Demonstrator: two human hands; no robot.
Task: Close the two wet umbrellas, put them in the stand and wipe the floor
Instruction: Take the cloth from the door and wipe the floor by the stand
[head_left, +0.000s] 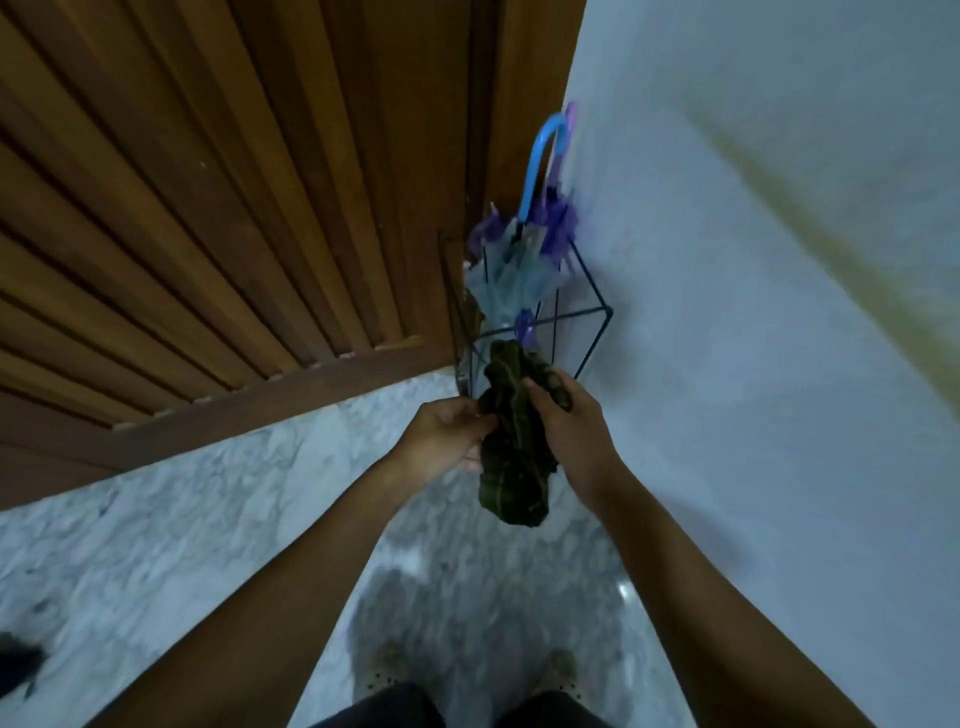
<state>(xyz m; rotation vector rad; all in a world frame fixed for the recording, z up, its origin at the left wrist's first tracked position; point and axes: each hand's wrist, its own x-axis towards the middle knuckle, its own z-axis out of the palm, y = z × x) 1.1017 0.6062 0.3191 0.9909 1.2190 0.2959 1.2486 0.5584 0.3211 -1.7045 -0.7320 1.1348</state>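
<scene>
Two closed umbrellas stand in a black wire stand (592, 332) in the corner between door and wall. One has a blue hooked handle (540, 161), the other a purple handle (569, 122); their pale blue and purple canopies (514, 270) are bunched together. A dark green checked cloth (514, 452) hangs crumpled in front of the stand. My right hand (569, 421) grips its upper part. My left hand (447, 436) holds its left side. Both hands are above the marble floor (208, 519).
A slatted wooden door (208, 208) fills the left and back. A pale wall (779, 312) runs along the right. My feet in light shoes (561, 670) stand on the floor below. A dark object (18, 662) lies at the left edge.
</scene>
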